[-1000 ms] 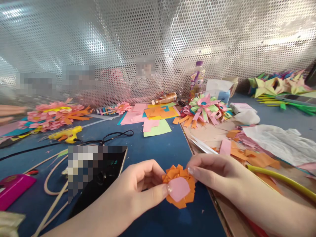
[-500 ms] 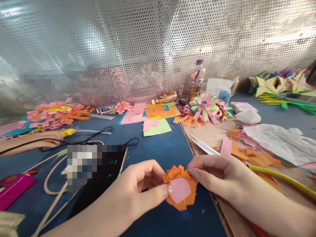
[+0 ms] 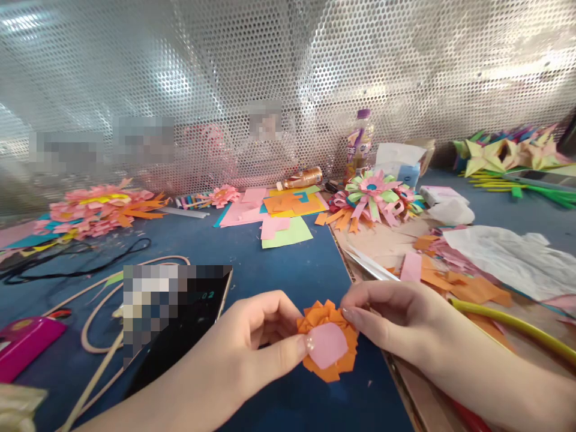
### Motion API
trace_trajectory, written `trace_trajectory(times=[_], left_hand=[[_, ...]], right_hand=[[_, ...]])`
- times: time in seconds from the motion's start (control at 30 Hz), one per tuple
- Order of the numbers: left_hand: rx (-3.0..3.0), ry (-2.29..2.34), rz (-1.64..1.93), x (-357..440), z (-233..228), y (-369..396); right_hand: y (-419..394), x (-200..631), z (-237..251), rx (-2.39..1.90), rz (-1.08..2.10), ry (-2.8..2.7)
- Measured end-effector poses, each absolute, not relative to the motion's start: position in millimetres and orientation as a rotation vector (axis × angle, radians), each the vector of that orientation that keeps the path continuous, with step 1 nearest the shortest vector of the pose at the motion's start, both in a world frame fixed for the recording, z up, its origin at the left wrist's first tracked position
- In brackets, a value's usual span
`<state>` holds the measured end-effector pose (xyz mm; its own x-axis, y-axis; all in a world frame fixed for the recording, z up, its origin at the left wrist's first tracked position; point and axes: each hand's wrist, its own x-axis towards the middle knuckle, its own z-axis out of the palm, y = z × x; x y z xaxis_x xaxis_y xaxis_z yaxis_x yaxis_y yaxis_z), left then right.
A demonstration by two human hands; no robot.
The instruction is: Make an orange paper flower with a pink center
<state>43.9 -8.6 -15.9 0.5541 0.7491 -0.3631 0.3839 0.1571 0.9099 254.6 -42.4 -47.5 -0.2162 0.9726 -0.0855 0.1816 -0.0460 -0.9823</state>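
Left hand (image 3: 252, 348) and right hand (image 3: 396, 318) both pinch orange folded-paper flower (image 3: 335, 366) above blue desk (image 3: 292, 264); thumb presses round pink paper centre (image 3: 327, 345). Press evenly, keep disc centred.

orange paper flower (image 3: 330, 366), pink centre disc (image 3: 327, 345), blue table (image 3: 292, 264)

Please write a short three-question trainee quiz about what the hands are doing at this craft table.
1. True or false: both hands hold the orange paper flower.
2. What colour is the round piece at its centre: A pink, B green, C blue?
3. Which thumb presses on that pink disc?

Key:
1. True: the left hand and the right hand both pinch it.
2. A.
3. The left thumb.
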Motion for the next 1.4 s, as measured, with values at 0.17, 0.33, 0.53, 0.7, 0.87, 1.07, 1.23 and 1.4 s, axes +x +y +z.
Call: trace_trajectory(times=[0.17, 0.33, 0.53, 0.7, 0.87, 1.07, 1.23, 1.4], left_hand=[[1.441, 1.057, 0.334, 45, -13, -9], [1.436, 1.089, 0.368, 47, -15, -11], [1.441, 1.088, 0.363, 47, -14, -12], [1.466, 1.079, 0.342, 45, -18, -8], [1.508, 1.088, 0.306, 43, -20, -8], [1.513, 1.084, 0.297, 43, -19, -10], [1.47, 1.087, 0.34, 46, -15, -10], [1.433, 1.101, 0.386, 49, -11, -12]], right_hand=[[-42, 255, -46, -1.29, 1.364, -1.481], [-41, 255, -44, -1.282, 1.384, -1.486], [-41, 257, -48, -1.278, 1.345, -1.511], [-42, 257, -51, -1.289, 1.334, -1.52], [-41, 257, -50, -1.274, 1.308, -1.518], [-40, 256, -52, -1.288, 1.243, -1.52], [-40, 259, -57, -1.268, 1.272, -1.544], [-41, 258, -53, -1.274, 1.293, -1.54]])
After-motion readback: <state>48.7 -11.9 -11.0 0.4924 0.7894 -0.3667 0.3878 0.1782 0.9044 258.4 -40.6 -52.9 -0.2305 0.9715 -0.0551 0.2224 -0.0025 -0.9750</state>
